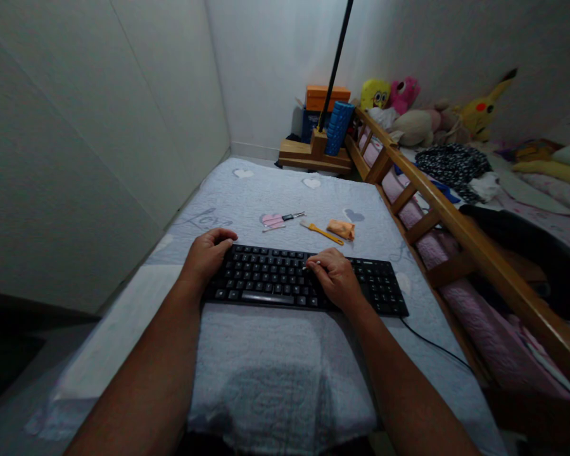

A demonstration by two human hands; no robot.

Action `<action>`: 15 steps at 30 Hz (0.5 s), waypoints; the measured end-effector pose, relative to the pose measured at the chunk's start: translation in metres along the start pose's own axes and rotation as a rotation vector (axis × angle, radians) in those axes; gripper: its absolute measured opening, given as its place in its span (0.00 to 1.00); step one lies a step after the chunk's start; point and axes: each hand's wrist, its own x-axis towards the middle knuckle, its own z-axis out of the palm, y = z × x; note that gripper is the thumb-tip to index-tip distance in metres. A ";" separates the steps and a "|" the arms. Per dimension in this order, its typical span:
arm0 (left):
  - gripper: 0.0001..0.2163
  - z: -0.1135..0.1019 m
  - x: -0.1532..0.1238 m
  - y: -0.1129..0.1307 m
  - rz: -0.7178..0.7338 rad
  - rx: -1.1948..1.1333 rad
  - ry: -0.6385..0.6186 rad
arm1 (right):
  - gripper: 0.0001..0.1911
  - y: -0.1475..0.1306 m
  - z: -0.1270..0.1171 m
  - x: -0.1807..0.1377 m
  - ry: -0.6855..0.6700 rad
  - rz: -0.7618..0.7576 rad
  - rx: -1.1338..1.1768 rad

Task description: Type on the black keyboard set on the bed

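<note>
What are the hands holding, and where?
The left hand clasps the black keyboard at its left end. The right hand pinches a thin white stick, tip poking out.

Black keyboard lies flat on white towel spread over bed. Left hand curled over keyboard's far-left corner, fingers wrapped on top edge. Right hand rests on keys right of centre, thin white stick pinched at fingertips, tip pointing left. Beyond keyboard, apart from it: yellow-handled brush, orange cloth just beside brush, dark-handled tool. Wooden rail along right side.
</note>
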 end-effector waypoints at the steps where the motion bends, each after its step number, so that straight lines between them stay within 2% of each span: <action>1: 0.12 0.000 0.000 0.001 -0.002 0.005 0.002 | 0.09 0.000 0.000 0.000 0.000 0.000 0.001; 15: 0.12 -0.001 0.002 -0.002 0.014 0.037 0.003 | 0.08 -0.004 0.004 0.003 -0.009 -0.013 0.039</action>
